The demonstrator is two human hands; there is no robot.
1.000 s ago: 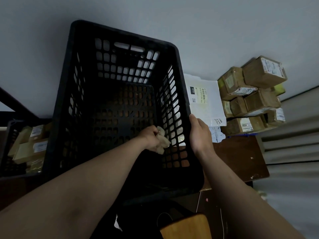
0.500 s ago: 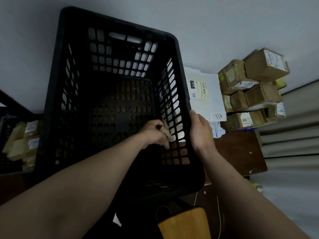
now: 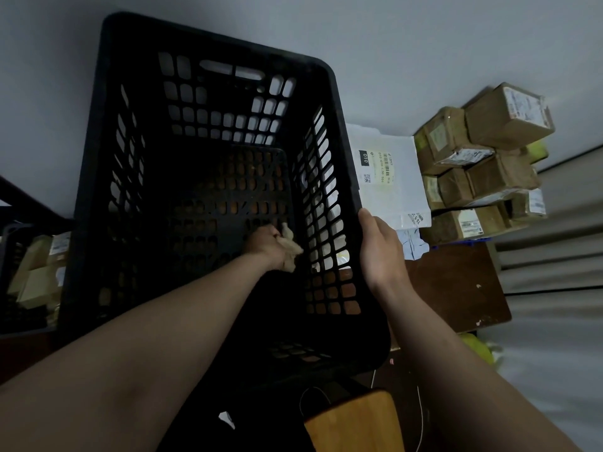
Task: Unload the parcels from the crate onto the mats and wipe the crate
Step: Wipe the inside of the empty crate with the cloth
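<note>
Clenched on a beige cloth (image 3: 290, 246), the left hand (image 3: 266, 244) reaches deep inside the black crate (image 3: 208, 44).
Its forearm slants down over the near rim, the cloth against the right wall; the right hand (image 3: 380, 252) grips that wall's rim, with stacked parcels (image 3: 479, 161) well beyond.

Dark wooden board (image 3: 456, 282), light wooden board (image 3: 355, 422), thin white cable (image 3: 422, 415), grey wall (image 3: 424, 44)

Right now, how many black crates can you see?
2. The big empty crate in the middle, steadied by the right hand while the left hand wipes inside with a cloth. A second crate, holding boxes, sits half-cropped at far left.
</note>
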